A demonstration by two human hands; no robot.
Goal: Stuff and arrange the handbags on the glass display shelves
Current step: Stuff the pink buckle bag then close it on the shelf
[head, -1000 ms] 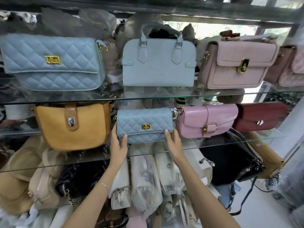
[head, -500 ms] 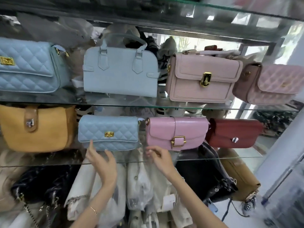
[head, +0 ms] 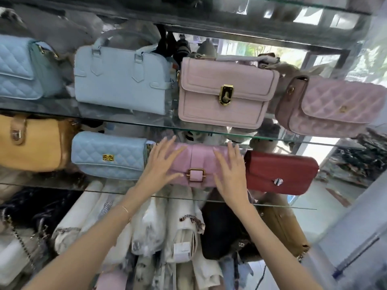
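The left hand (head: pixel 160 164) and right hand (head: pixel 230 174) lay open, spread fingers (head: pixel 231 155) on the pink handbag (head: pixel 198 156), likely squaring it between the blue bag (head: pixel 109 155) at nine o'clock and the red bag (head: pixel 280 172) at three.

Ahead of you a window (head: pixel 249 50) lets in bright daylight, with green leaves beyond it. A dark frame (head: pixel 240 37) runs across above it. At your lower right lies a pale floor (head: pixel 320 222).
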